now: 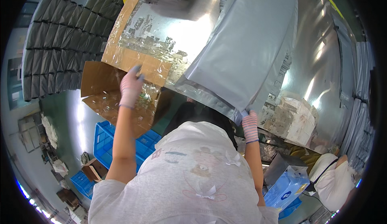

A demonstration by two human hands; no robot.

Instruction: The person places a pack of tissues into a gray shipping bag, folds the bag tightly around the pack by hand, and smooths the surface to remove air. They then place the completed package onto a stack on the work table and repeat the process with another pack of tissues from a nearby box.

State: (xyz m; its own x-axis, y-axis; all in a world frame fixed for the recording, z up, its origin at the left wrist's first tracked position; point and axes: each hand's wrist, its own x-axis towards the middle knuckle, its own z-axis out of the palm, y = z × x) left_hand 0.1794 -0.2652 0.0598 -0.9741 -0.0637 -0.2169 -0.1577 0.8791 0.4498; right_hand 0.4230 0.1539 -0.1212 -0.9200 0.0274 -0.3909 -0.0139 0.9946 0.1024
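My left hand [131, 88], in a pale pink glove with grey fingertips, is above an open cardboard box [96, 79]. Its fingers look apart, slightly blurred, and I see nothing in them. Inside the box lie crumpled scraps of clear plastic [141, 109]. At the table's near edge, my right hand [249, 128], in a pink-striped glove, pinches the near corner of a grey plastic bag [246, 50]. That bag is the top one of a long, flat stack reaching away across the table. The fingers' undersides are hidden.
The shiny metal table [193, 26] carries tape remnants and a worn paper patch [296, 119]. Bundled grey packs [64, 42] are stacked at far left. Blue crates [105, 143] stand below the box. At lower right are a blue package [284, 189] and another person [330, 179].
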